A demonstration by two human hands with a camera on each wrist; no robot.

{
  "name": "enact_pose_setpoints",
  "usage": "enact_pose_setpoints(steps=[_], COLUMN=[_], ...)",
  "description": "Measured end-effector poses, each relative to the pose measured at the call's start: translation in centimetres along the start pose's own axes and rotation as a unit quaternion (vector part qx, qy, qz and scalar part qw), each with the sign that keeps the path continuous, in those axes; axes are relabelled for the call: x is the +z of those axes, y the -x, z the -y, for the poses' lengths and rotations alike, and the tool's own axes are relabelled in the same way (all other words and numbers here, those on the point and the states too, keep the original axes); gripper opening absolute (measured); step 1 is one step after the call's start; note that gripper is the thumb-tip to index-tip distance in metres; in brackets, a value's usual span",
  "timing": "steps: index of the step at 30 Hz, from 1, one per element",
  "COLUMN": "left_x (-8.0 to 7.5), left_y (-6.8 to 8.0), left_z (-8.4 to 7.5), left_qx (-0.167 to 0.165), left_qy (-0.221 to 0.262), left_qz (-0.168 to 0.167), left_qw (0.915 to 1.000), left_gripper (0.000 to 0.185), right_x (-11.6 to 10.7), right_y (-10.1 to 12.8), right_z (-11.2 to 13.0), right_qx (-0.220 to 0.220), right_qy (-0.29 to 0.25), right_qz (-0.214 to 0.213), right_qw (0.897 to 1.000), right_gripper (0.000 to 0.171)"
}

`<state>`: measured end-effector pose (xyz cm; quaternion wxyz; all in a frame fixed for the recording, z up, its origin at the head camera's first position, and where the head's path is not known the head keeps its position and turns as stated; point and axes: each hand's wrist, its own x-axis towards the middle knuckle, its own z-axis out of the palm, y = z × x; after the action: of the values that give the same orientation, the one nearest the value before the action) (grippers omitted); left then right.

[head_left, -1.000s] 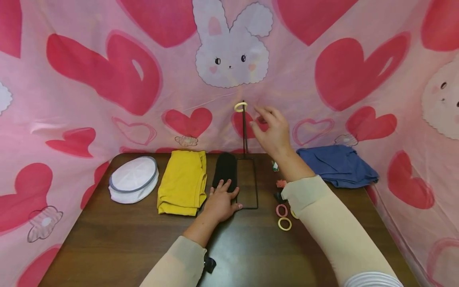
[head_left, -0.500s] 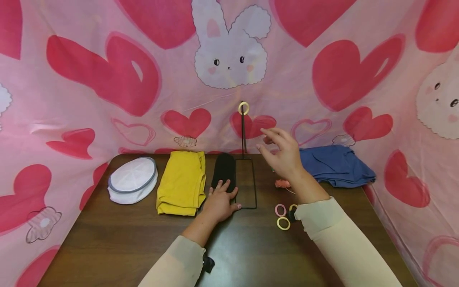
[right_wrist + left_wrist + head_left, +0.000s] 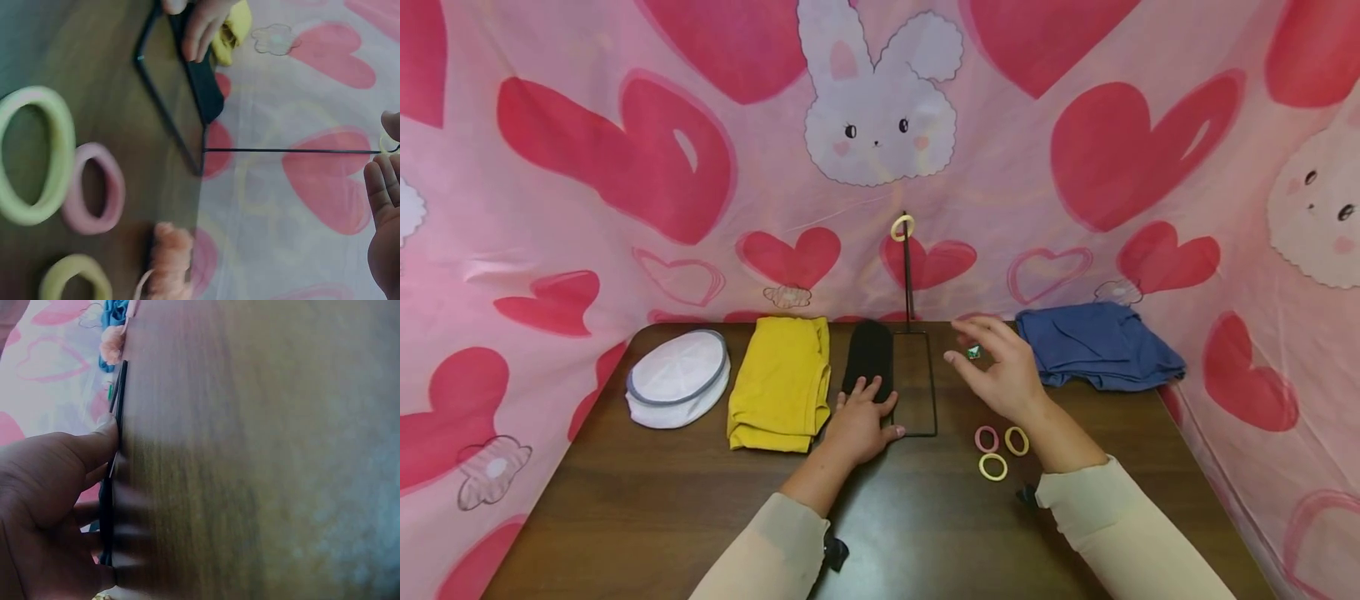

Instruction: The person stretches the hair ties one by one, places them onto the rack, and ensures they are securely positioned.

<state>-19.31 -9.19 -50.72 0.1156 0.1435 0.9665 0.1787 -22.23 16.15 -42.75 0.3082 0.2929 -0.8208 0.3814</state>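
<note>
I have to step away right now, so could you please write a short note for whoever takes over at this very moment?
Left hand: lies on the stand base, fingers on the black cloth.
Right hand: open, holds nothing, in the air over the table, right of the stand.
Done: one yellow ring hangs at the top of the stand's rod.
Left: a pink ring and two yellow rings lie loose on the table below the right hand; an orange fluffy tie lies nearby.

Cap (image 3: 678, 376), folded cloths (image 3: 782, 379) left of wire stand (image 3: 913, 383); hair ties (image 3: 997, 450) right.
</note>
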Motion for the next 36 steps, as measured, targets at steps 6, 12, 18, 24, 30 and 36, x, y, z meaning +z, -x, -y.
enact_pose_setpoints(steps=[6, 12, 18, 24, 30, 36], left_x=[0.1, 0.2, 0.0, -0.2, -0.2, 0.1], left_y=[0.0, -0.1, 0.0, 0.1, 0.2, 0.1], left_z=[0.0, 0.0, -0.1, -0.1, -0.2, 0.0], left_qx=[0.001, 0.0, -0.001, 0.002, 0.005, 0.006], left_qy=[0.0, -0.003, 0.001, -0.006, -0.011, -0.009], left_qz=[0.001, 0.0, 0.003, -0.007, -0.012, -0.011], left_qw=[1.0, 1.0, 1.0, 0.9999, 0.9998, 0.9999], left_gripper=[0.068, 0.067, 0.067, 0.067, 0.066, 0.066], right_x=[-0.9, -1.9, -2.7, -3.2, -3.7, -3.8], right_y=[2.2, 4.1, 5.8, 7.4, 8.7, 9.5], right_z=[-0.7, -1.8, -2.3, -2.9, -3.5, -4.0], right_qx=[0.004, -0.001, 0.01, -0.011, 0.005, 0.007], right_qy=[-0.02, 0.0, -0.004, 0.019, 0.042, 0.049], right_qz=[0.034, 0.07, 0.126, 0.157, 0.223, 0.279], right_qw=[0.999, 0.998, 0.992, 0.987, 0.974, 0.959], right_gripper=[0.044, 0.041, 0.043, 0.047, 0.049, 0.044])
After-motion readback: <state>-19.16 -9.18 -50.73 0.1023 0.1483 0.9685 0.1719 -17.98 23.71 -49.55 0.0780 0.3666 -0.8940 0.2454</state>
